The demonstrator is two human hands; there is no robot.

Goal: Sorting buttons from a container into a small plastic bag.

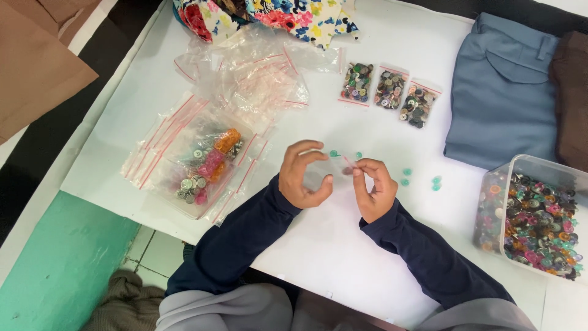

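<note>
White tabletop [318, 245] fills most of our view, with green flooring at 8 o'clock and brown board at 10 o'clock. Folded blue-grey trousers [499, 92] lie at 2 o'clock, a brown garment [572, 92] touching their right side. Floral fabric [263, 15] sits at 12 o'clock. A heap of empty clear zip bags [251, 73] spreads at 11 o'clock, above a clear tray [199, 175] at 9 o'clock holding orange, pink and silver buttons. A clear plastic box [533, 217] of mixed buttons stands at 4 o'clock. Three filled button bags [389, 92] lie in a row at 1 o'clock, long axes running roughly from 12 to 6 o'clock.

Our left hand [303, 175] and right hand [373, 190] meet just below centre, both in dark navy sleeves. Between them we hold a small clear zip bag [339, 167], long axis horizontal from 9 to 3 o'clock; its red-striped mouth points toward 3 o'clock. The left fingers are curled half-open around the bag's left end, thumb underneath. The right thumb and forefinger are pinched closed on the mouth edge, remaining fingers folded. We cannot tell the bag's contents.

Loose teal buttons [405, 176] lie near the right hand at 3 o'clock, with two more just above the bag.
</note>
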